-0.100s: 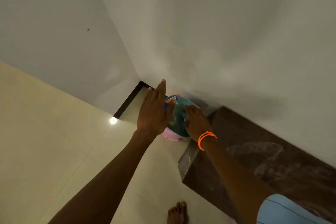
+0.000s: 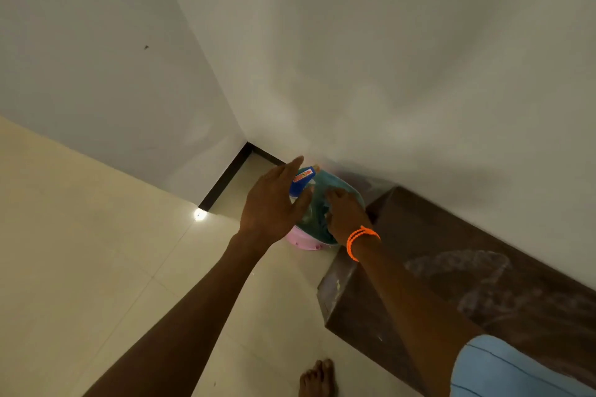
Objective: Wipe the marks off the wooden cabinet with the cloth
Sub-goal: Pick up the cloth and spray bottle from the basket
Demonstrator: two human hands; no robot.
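Barely anything has shifted since the earlier frame: left hand (image 2: 274,203) still hovers spread over the blue spray bottle (image 2: 301,182), while right hand (image 2: 345,216) presses curled fingers into the teal cloth (image 2: 319,209), mid-frame in a pink basin (image 2: 303,242). Right of it, the wooden cabinet (image 2: 451,267) shows whitish marks (image 2: 458,263).

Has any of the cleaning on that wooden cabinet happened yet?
Not that I can see. Pale smeared marks still cover the cabinet top. Both hands are at the pink tub in the corner: the right hand is down on the teal cloth, the left hand open beside a blue bottle. All the wiping is left.
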